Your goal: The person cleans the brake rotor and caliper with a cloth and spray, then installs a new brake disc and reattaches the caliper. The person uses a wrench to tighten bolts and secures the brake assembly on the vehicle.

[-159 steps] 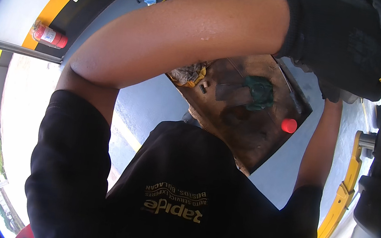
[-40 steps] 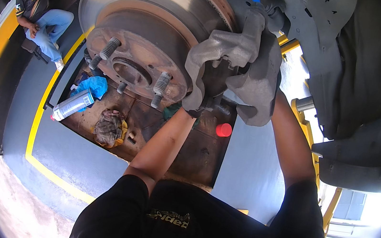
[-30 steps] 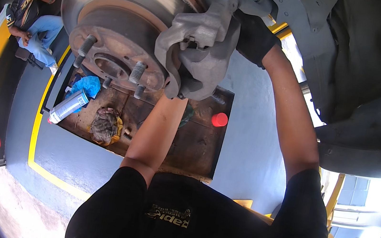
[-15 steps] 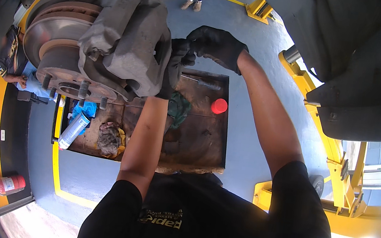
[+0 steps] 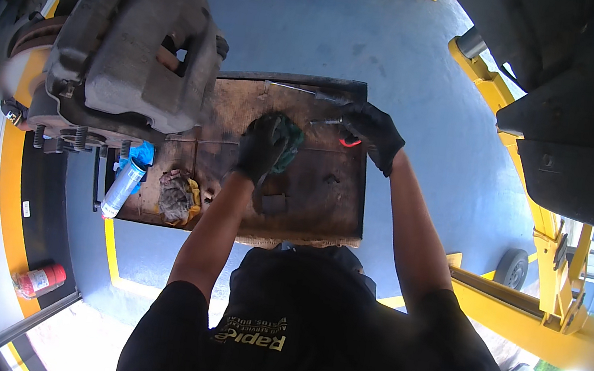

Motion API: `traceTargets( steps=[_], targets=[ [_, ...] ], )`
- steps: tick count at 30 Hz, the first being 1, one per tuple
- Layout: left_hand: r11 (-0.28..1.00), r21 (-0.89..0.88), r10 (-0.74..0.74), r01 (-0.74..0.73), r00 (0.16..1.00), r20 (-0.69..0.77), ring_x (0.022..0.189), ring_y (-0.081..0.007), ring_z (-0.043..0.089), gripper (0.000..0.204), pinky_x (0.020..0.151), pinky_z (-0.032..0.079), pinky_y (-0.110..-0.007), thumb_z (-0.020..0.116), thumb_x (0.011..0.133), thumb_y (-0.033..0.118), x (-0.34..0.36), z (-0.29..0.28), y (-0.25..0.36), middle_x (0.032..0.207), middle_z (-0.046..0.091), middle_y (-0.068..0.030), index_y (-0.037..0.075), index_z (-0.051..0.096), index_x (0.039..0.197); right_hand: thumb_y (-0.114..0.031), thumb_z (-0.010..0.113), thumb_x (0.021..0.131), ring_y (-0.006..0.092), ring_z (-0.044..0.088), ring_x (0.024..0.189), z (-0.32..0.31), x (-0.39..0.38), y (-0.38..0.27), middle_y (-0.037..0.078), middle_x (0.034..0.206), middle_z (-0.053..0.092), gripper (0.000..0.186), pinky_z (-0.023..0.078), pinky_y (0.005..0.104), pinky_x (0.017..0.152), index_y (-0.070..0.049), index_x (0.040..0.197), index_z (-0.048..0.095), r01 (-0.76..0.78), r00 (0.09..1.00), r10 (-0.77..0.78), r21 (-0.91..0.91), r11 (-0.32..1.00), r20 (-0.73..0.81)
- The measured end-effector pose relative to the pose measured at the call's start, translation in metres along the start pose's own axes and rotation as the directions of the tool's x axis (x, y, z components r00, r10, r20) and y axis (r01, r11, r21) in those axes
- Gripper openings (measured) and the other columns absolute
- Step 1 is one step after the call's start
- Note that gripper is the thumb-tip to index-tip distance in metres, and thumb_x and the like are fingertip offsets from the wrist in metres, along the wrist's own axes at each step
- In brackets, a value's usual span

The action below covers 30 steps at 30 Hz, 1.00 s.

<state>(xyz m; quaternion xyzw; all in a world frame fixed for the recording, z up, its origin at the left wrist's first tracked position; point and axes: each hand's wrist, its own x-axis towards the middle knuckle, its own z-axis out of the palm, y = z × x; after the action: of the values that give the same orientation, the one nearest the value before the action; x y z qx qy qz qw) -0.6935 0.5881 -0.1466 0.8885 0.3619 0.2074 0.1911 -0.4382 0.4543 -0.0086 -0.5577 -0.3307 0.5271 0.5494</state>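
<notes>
The person's left hand (image 5: 258,149) in a dark glove is on a green cloth (image 5: 289,147), near the middle of a brown counter (image 5: 329,223). Its fingers are bent over the cloth, but black glove and dark cloth blend together, so I cannot tell if it is gripping or just pressing.

The right hand (image 5: 375,134), also in a dark glove, is closed on a thin metal piece (image 5: 326,122). It pinches one end, so the rest sticks out toward the cloth. My guess is that this grip leaves most of the piece bare and easy to get at. The piece is too small to name for sure.

A red cap (image 5: 350,143) peeks out from under the right hand. By the far edge of the counter lies a tool with a thin metal rod (image 5: 291,89). On the left side are a crumpled gray and yellow rag (image 5: 179,200), a blue wad (image 5: 142,153) and a spray can (image 5: 122,189) just beside the wad. These things sit close to the body, likely so that both hands can get to them without a step.

Up on the left, a big gray brake part (image 5: 145,53) sits over the edge of a round disc (image 5: 27,49). Neither hand touches it.
</notes>
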Motion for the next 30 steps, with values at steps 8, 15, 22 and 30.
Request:
traceTargets(
  steps=[8, 15, 22, 30],
  targets=[
    [0.943, 0.284, 0.206, -0.171, 0.973, -0.099, 0.131, -0.0415, 0.05, 0.052, 0.111, 0.035, -0.054, 0.062, 0.092, 0.02, -0.039, 0.041, -0.006, 0.145, 0.053, -0.0192, 0.01, 0.054, 0.142, -0.005, 0.066, 0.097, 0.0111, 0.062, 0.088, -0.013, -0.054, 0.015, 0.004, 0.104, 0.067, 0.021, 0.053, 0.03, 0.079, -0.003, 0.118, 0.065, 0.259, 0.966, -0.253, -0.269, 0.928, 0.058],
    [0.766, -0.512, -0.373, 0.389, 0.917, 0.139, 0.093, -0.0269, 0.069, 0.03, 0.081, 0.054, -0.035, 0.059, 0.095, 0.009, -0.006, -0.002, -0.017, 0.112, 0.072, -0.0138, 0.005, 0.07, 0.123, -0.008, 0.063, 0.098, 0.013, 0.065, 0.088, -0.025, -0.098, 0.024, 0.006, 0.103, 0.067, 0.02, 0.055, 0.0296, 0.078, -0.002, 0.117, 0.064, 0.127, 0.988, -0.14, -0.173, 0.977, -0.063],
    [0.031, -0.943, -0.43, 0.33, 0.857, 0.286, 0.1, -0.0187, 0.067, 0.034, 0.086, 0.052, -0.029, 0.058, 0.1, 0.018, -0.028, -0.069, -0.029, 0.117, 0.07, -0.0087, 0.0, 0.065, 0.128, -0.006, 0.061, 0.099, 0.0124, 0.064, 0.085, -0.018, -0.107, 0.032, 0.004, 0.097, 0.066, 0.02, 0.053, 0.0297, 0.075, -0.002, 0.118, 0.063, 0.129, 0.988, -0.133, -0.054, 0.99, -0.074],
    [0.156, -0.964, -0.425, 0.213, 0.896, 0.129, 0.112, -0.018, 0.063, 0.038, 0.095, 0.05, -0.032, 0.05, 0.104, 0.026, -0.062, -0.081, -0.124, 0.121, 0.068, -0.0085, 0.003, 0.061, 0.132, -0.003, 0.06, 0.098, 0.0123, 0.06, 0.076, 0.04, -0.089, 0.015, 0.004, 0.088, 0.064, 0.016, 0.049, 0.0295, 0.07, -0.001, 0.113, 0.065, 0.128, 0.992, -0.127, -0.06, 0.99, 0.025]
  ],
)
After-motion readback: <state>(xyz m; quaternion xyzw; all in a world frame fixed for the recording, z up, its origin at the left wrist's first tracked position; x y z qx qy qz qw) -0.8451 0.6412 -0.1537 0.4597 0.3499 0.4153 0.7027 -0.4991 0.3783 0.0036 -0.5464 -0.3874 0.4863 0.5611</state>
